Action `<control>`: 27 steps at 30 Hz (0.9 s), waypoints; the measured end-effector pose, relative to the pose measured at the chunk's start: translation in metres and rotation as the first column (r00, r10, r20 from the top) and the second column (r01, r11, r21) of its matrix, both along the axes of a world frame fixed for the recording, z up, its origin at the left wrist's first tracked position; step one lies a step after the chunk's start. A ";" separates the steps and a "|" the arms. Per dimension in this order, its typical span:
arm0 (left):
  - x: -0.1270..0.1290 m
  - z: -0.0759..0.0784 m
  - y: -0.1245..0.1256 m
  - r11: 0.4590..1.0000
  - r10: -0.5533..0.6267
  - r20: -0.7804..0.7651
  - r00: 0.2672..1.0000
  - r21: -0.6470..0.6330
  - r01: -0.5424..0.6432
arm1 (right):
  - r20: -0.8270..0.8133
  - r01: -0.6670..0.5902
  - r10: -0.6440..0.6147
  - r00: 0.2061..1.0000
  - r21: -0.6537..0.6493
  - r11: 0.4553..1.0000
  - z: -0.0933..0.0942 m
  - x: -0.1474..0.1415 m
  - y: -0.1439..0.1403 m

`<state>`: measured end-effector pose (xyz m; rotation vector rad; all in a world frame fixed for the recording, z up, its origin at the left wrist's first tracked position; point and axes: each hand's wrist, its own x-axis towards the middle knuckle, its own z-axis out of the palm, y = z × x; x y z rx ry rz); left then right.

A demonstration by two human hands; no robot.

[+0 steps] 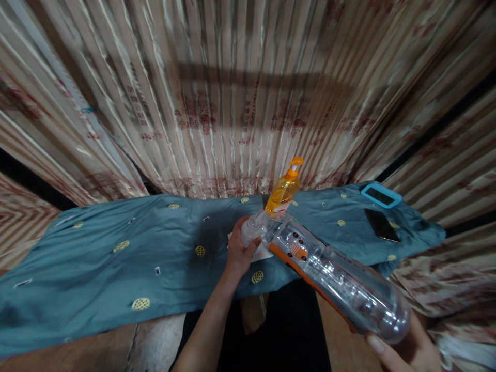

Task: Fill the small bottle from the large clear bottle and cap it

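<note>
The left hand closes around the neck of a large clear plastic bottle, seemingly light and slippery, while the right hand cups its base.

- We see a large clear plastic bottle with an orange label lying tilted between our hands, its base cupped in the right hand and its neck at the left hand.
- We see its pale, translucent cap end gripped by the left fingers.
</note>
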<state>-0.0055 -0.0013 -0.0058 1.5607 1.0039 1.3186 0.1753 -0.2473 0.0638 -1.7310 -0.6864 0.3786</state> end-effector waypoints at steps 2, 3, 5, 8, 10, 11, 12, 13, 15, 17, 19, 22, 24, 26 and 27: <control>0.000 0.000 0.000 1.000 0.003 -0.009 1.000 -0.004 -0.003 | -0.047 -0.004 0.005 0.999 0.013 1.000 0.005 -0.003 0.002; 0.000 0.000 0.001 1.000 0.005 -0.012 1.000 -0.005 -0.005 | -0.063 -0.010 0.011 0.998 0.022 1.000 0.008 -0.005 0.003; 0.000 0.000 0.001 1.000 0.006 -0.014 1.000 -0.007 -0.006 | -0.072 -0.023 0.026 0.997 0.038 0.999 0.013 -0.009 0.004; -0.001 0.000 0.001 1.000 0.004 -0.020 1.000 0.001 -0.004 | -0.073 -0.032 0.036 0.997 0.060 0.998 0.020 -0.013 0.007; -0.001 0.000 0.001 1.000 0.003 -0.027 1.000 0.011 -0.003 | -0.081 -0.035 0.040 0.996 0.067 0.997 0.021 -0.014 0.007; -0.001 -0.001 0.001 1.000 0.003 -0.027 1.000 0.014 -0.002 | -0.083 -0.034 0.039 0.996 0.066 0.997 0.021 -0.014 0.007; 0.000 -0.001 0.001 1.000 0.000 -0.024 1.000 0.015 0.000 | -0.079 -0.032 0.037 0.996 0.064 0.997 0.021 -0.014 0.007; 0.000 -0.002 0.001 1.000 -0.003 -0.019 1.000 0.013 0.004 | -0.074 -0.031 0.036 0.997 0.062 0.998 0.020 -0.013 0.006; 0.000 -0.002 0.001 1.000 -0.006 -0.011 1.000 0.010 0.006 | -0.061 -0.039 0.043 0.997 0.062 0.997 0.018 -0.012 0.005; 0.001 -0.002 0.001 1.000 -0.004 -0.009 1.000 0.007 0.004 | -0.044 -0.058 0.061 0.997 0.059 0.997 0.017 -0.010 0.004; 0.001 -0.001 0.002 1.000 -0.001 -0.010 1.000 0.004 0.001 | -0.025 -0.075 0.076 0.997 0.050 0.996 0.015 -0.008 0.002; 0.001 0.000 0.001 1.000 -0.004 -0.014 1.000 0.000 0.004 | -0.019 -0.074 0.075 0.997 0.039 0.996 0.011 -0.006 0.000; 0.001 0.000 0.001 1.000 0.004 -0.018 1.000 0.001 -0.004 | -0.025 -0.056 0.056 0.998 0.025 0.998 0.007 -0.004 -0.002; 0.002 -0.001 0.000 1.000 0.015 -0.018 1.000 0.001 -0.015 | -0.022 -0.033 0.033 0.999 0.008 0.999 0.001 0.000 -0.004; 0.002 -0.001 0.000 1.000 0.017 -0.014 1.000 0.000 -0.017 | -0.018 -0.021 0.021 1.000 -0.001 1.000 -0.002 0.003 -0.006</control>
